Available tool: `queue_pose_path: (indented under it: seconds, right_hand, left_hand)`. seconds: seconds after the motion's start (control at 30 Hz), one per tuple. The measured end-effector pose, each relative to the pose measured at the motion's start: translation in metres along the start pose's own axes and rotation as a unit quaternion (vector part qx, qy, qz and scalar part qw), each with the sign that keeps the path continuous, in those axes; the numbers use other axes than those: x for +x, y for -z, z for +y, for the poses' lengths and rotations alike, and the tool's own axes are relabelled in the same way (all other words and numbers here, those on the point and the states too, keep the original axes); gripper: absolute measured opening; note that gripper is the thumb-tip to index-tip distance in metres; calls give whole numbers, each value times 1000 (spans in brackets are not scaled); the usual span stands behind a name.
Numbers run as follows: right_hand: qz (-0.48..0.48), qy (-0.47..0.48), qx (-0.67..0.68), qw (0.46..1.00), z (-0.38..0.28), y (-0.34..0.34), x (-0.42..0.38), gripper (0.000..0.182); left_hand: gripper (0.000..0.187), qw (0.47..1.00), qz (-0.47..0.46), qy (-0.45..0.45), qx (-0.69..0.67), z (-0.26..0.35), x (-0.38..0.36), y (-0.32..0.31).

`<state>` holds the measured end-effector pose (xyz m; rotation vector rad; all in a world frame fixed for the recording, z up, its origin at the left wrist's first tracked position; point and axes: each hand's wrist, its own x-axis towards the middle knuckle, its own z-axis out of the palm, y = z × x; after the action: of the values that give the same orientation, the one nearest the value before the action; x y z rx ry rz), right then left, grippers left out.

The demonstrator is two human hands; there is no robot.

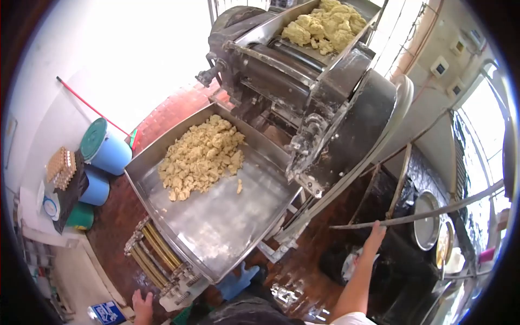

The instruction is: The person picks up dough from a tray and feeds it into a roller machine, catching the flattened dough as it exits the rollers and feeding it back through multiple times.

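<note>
My right hand [375, 236] is raised on the right, its fingers closed around a long, dark, slightly curved bar [428, 214]. Low on the left, my left hand [143, 304] has its fingers apart and holds nothing. A set of brass-coloured rollers [157, 250] is the nearest thing to it. Between the hands stands a wide metal tray [216, 227] with a heap of crumbly yellow dough [203, 154] at its far side. Behind the tray rises a roller machine [279, 76], with more dough [327, 24] in its upper hopper.
A blue bucket with a green lid [95, 138], another blue bucket [96, 187] and stacked egg trays [60, 169] stand left. A red-handled broom [92, 103] leans behind. Round metal pans [426, 219] are at right. A blue glove-like item [237, 281] is below the tray.
</note>
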<state>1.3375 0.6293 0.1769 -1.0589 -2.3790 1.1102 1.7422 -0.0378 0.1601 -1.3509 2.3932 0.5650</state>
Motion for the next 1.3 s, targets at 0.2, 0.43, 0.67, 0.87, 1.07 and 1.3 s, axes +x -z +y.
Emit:
queue_pose_path:
  seconds: [0.2,0.43,0.67,0.87,1.07,1.3]
  right_hand:
    - [29,20,36,999,-47,14,-96,77]
    - [66,72,80,992,-84,18,-298,75]
    - [-8,235,-30,972,-121,-4,-399,65]
    - [-100,178,68,977,-155,-31,-458,61]
    - [-119,132,210,961,-149,-74,-477,53]
    - [-72,137,95,983,-188,-140,-582,49]
  left_hand:
    - [63,994,68,-79,-19,-36,93,24]
    - [59,959,75,-175,-208,-119,201,39]
    - [61,945,-42,-113,-304,-216,251,17]
    - [50,957,-200,-5,-208,-245,253,35]
    - [53,953,-264,-105,-104,-234,269,71]
    - [44,931,-274,-161,-179,-236,470,95]
